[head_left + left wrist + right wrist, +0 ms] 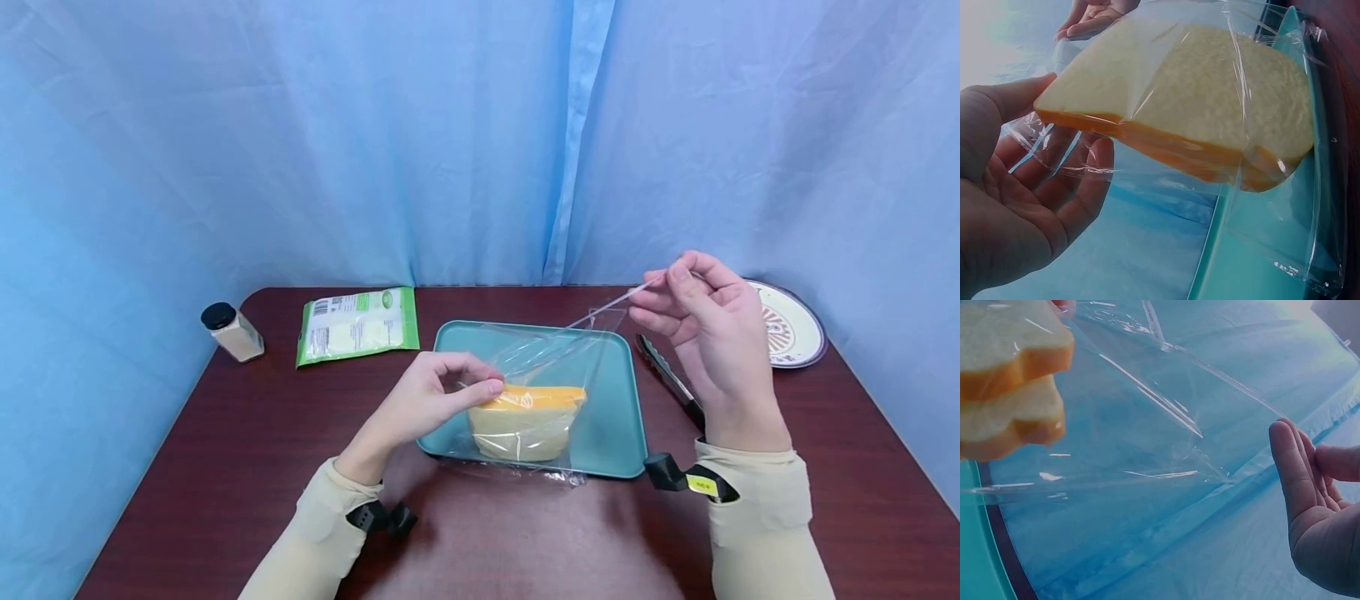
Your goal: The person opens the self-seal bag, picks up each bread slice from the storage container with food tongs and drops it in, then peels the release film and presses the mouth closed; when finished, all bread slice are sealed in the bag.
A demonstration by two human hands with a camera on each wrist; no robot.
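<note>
Slices of bread (521, 425) with an orange-brown crust lie inside a clear plastic bag (592, 358), over a teal tray (633, 417). At least two slices (1010, 419) show in the right wrist view. My left hand (427, 400) grips the bag at an upper corner of the bread, thumb on one side and fingers on the other; the left wrist view shows that thumb beside the bread corner (1085, 94). Up and to the right, my right hand (712, 325) pinches the edge of the bag's mouth, and the film stretches taut toward it.
A green-and-white packet (360, 325) lies at the back left, beside a black-capped jar (236, 333). Tongs (667, 371) rest between the tray and a patterned white plate (795, 333), partly behind my right hand. Blue curtains (450, 150) hang behind the dark wooden table (225, 458).
</note>
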